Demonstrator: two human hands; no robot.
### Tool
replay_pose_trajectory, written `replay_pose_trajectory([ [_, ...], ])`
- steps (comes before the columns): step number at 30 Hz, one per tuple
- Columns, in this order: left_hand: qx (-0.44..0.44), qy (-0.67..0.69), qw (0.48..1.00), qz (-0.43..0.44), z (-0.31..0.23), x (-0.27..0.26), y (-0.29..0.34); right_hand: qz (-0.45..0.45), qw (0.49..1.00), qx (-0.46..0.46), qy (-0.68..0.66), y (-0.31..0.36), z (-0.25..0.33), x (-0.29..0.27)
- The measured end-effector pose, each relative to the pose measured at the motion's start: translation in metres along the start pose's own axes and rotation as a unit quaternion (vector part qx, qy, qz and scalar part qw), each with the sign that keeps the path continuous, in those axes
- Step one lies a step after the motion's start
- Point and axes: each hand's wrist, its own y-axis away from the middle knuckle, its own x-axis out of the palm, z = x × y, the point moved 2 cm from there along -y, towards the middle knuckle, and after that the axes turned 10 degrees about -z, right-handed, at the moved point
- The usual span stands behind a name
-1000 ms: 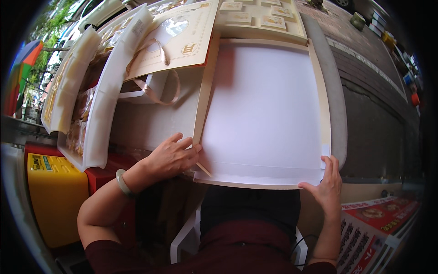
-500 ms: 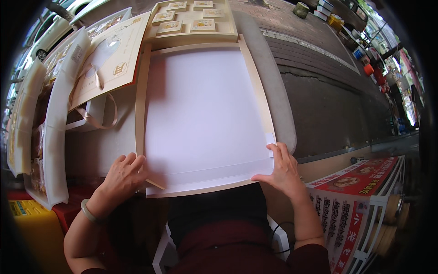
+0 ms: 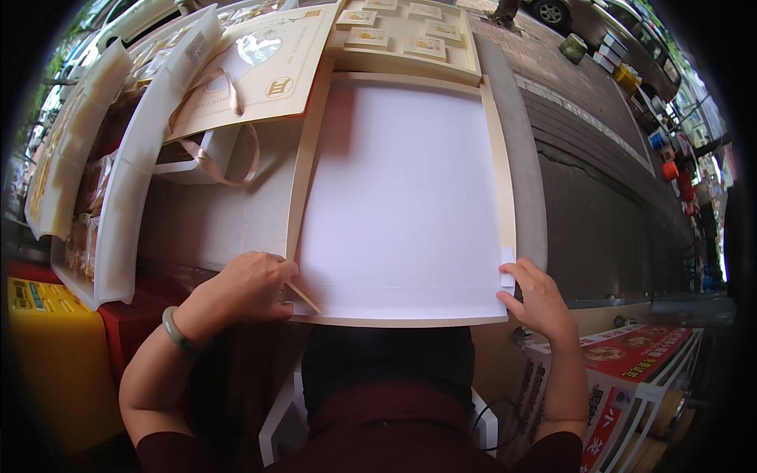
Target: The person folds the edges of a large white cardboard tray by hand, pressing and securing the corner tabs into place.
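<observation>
Box (image 3: 402,197) with white sheet, our left hand (image 3: 240,288) curled at its near-left corner on a stick (image 3: 303,297), our right hand (image 3: 536,296) pinching its near-right corner, tray (image 3: 406,35) behind.

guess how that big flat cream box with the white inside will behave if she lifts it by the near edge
The flat cream box probably stays fairly stiff: its raised side walls look straight. It likely feels light for its size, being shallow with nothing visible inside. Held only at the near corners by the left hand and right hand, it may sag or twist.
</observation>
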Motion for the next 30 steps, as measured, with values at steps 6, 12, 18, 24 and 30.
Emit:
replay_pose_trajectory([
  [6,-0.015,-0.013,0.998,-0.057,0.011,0.023,0.002,-0.037,0.999,-0.001,0.0,0.0,0.007,0.005],
  [12,-0.04,-0.033,0.989,-0.139,0.012,0.036,0.008,-0.057,0.998,-0.023,-0.008,0.0,0.005,0.006],
  [18,-0.103,0.007,0.98,-0.171,0.006,0.033,0.01,-0.075,0.997,-0.034,0.001,0.0,0.006,0.009],
  [24,-0.041,-0.006,0.985,-0.165,0.012,0.044,0.005,-0.071,0.997,-0.021,-0.001,0.004,-0.002,0.01],
  [30,-0.066,-0.024,0.98,-0.188,0.008,0.039,0.014,-0.098,0.994,-0.049,-0.013,0.0,-0.002,0.013],
])
